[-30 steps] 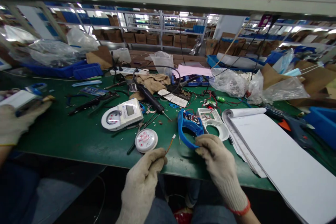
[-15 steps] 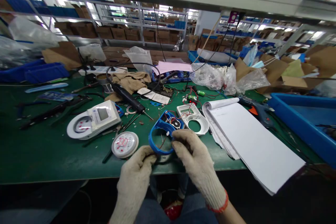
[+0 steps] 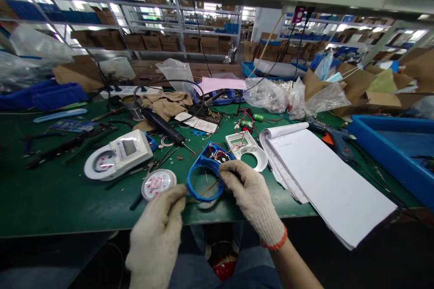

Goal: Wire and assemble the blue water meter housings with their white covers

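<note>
Both hands had knitted cream work gloves on. The right hand (image 3: pixel 249 189) had its grip pinched on the near right side of the blue plastic ring-shaped housing (image 3: pixel 203 176), thumb and fingers closed over the rim right below the little circuit board with red wires (image 3: pixel 220 156) sitting in its top end. The left hand (image 3: pixel 159 230) was clenched at the ring's lower left edge, fingers curled against it, and a thin orange wire (image 3: pixel 210 187) ran across the opening of the ring; couldn't really tell if the left fingers were pinching that wire or just the rim. The housing was held tilted just above the near edge of the green desk (image 3: pixel 68 198), pretty much dead centre in front of the person. Just left of it lay a small round white disc with a red digit display (image 3: pixel 158 184), and further left a white plastic meter with a grey LCD screen (image 3: pixel 118 156). Right behind the blue ring sat a matching white plastic housing half (image 3: pixel 249 148), wires trailing out of it. A black soldering iron with a black cord (image 3: pixel 162 127) lay behind that, near a crumpled tan rag (image 3: pixel 169 104). Off to the right was a white open paper pad (image 3: pixel 325 180), and past it a blue plastic bin (image 3: pixel 389 149).
</note>
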Demonstrator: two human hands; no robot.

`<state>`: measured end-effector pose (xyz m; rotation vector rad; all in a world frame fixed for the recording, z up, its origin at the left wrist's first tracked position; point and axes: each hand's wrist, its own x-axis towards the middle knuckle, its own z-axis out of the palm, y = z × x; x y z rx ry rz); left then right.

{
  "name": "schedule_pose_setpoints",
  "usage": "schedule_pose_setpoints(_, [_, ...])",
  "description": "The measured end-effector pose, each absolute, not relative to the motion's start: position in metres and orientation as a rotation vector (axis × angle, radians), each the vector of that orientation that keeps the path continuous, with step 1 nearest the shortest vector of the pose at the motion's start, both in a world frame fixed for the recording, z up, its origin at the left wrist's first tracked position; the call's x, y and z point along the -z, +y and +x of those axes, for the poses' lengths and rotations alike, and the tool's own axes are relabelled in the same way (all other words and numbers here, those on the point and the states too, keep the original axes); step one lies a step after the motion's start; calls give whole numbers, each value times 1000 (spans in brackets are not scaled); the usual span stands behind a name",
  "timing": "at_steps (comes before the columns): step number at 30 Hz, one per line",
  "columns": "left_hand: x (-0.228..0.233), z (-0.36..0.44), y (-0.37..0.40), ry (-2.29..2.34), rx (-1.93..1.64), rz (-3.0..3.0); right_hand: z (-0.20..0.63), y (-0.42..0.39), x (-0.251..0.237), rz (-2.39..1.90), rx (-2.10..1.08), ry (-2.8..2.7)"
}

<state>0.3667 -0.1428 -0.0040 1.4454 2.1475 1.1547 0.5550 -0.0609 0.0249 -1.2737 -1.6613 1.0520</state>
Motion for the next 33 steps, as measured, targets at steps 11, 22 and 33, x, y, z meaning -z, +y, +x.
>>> schedule_pose_setpoints(11, [0, 427, -111, 1677, -1368, 1925, 564, -83, -17, -1210, -1112, -1559])
schedule_pose_setpoints(22, [-9, 422, -117, 1682, -1285, 1673, 568, -81, -17, -1177, -1279, -1635])
schedule_pose_setpoints(33, [-14, 417, -114, 1699, -1024, 1612, 565, -86, -16, -1240, -1338, -1620])
